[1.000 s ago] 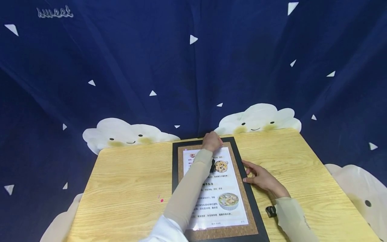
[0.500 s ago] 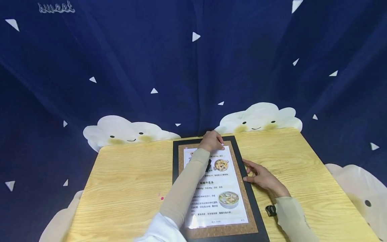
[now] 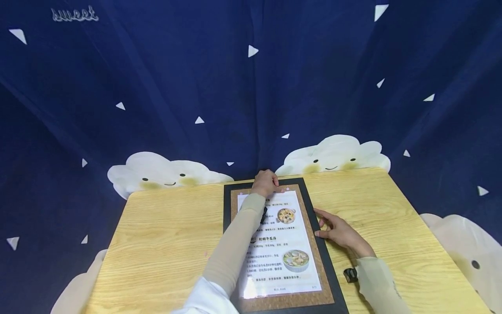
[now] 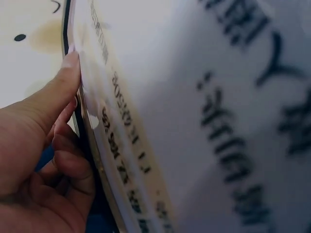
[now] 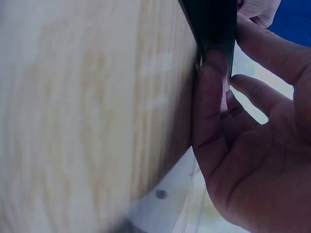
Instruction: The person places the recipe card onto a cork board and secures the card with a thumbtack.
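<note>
My left hand is at the top edge of a black-framed cork board, with its thumb pointing right towards a small pink pin. In the left wrist view that hand's straight thumb touches the top margin of the recipe sheet, and the other fingers are bent. The glossy sheet has printed text and pictures of soup. My right hand touches the board's right edge with thumb and fingertips. The right wrist view has those fingers against the dark frame.
Beneath the board is a light wooden table. A dark blue curtain printed with white clouds and triangles hangs behind it. Another pink pin sits at the board's upper left, and my left forearm crosses the sheet.
My left hand has slid left along the top, so the pink pin at the upper right now shows. The left sleeve covers the red dot on the table. The right hand stays put.
</note>
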A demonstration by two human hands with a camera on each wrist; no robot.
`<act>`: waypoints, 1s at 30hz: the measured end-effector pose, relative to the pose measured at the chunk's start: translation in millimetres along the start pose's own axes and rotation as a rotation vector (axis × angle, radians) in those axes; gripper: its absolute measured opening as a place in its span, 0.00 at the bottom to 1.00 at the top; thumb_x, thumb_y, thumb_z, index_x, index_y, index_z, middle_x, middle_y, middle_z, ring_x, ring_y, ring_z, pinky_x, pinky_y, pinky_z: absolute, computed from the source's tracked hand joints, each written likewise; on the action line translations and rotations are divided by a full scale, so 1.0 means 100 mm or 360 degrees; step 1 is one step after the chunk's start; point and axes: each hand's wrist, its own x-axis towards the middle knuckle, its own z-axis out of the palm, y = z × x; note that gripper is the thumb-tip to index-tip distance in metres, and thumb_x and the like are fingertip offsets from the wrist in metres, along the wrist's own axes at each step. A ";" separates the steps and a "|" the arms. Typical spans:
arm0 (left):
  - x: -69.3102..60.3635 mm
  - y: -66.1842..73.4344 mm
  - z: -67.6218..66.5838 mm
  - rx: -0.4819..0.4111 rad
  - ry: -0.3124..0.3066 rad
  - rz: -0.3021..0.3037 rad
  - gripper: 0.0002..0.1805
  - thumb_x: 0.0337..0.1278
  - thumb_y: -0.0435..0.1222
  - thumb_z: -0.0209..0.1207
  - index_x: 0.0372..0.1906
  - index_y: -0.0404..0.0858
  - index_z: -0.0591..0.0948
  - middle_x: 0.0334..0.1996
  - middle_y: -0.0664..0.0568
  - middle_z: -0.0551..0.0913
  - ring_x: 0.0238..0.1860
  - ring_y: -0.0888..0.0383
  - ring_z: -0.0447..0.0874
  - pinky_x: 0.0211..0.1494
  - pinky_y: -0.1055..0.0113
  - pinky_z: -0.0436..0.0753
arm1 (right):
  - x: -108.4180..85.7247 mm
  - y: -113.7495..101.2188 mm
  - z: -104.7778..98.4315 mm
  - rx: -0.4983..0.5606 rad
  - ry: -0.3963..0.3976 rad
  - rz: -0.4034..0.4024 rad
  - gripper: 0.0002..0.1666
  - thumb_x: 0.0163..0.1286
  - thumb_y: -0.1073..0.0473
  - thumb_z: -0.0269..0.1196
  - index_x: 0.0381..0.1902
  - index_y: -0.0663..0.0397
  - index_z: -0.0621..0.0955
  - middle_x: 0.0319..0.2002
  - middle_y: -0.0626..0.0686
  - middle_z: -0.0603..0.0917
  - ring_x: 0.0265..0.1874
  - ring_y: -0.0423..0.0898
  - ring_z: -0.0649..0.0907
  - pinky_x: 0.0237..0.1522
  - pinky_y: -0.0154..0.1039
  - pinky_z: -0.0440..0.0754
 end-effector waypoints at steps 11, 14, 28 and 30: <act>-0.50 -0.28 -0.41 -0.0226 0.0019 0.0276 0.11 0.62 0.40 0.71 0.46 0.40 0.88 0.30 0.53 0.85 0.29 0.61 0.78 0.38 0.70 0.76 | 0.03 -0.01 0.09 0.0001 -0.0045 0.0000 0.48 0.69 0.63 0.70 0.81 0.61 0.60 0.45 0.57 0.76 0.29 0.42 0.69 0.31 0.33 0.69; -0.76 -0.40 -0.63 -0.0235 0.0094 0.0374 0.11 0.64 0.39 0.70 0.48 0.39 0.88 0.30 0.52 0.85 0.30 0.62 0.77 0.38 0.70 0.76 | 0.02 -0.01 0.08 -0.0005 -0.0038 -0.0008 0.48 0.68 0.63 0.70 0.81 0.62 0.60 0.45 0.57 0.76 0.30 0.42 0.69 0.32 0.33 0.69; -2.02 -1.40 -1.21 -0.0146 0.0034 0.0072 0.11 0.66 0.40 0.69 0.47 0.39 0.87 0.30 0.55 0.86 0.32 0.61 0.81 0.40 0.67 0.80 | 0.00 0.02 -0.04 -0.0051 -0.0050 -0.0020 0.51 0.68 0.61 0.71 0.81 0.65 0.58 0.46 0.59 0.77 0.32 0.42 0.70 0.33 0.33 0.69; -2.15 -1.52 -1.21 -0.0136 0.0011 0.0019 0.07 0.65 0.38 0.69 0.44 0.40 0.88 0.29 0.56 0.85 0.31 0.62 0.80 0.39 0.68 0.80 | 0.03 0.02 -0.02 -0.0049 -0.0055 -0.0019 0.51 0.68 0.61 0.71 0.81 0.65 0.58 0.46 0.59 0.77 0.32 0.42 0.71 0.32 0.33 0.69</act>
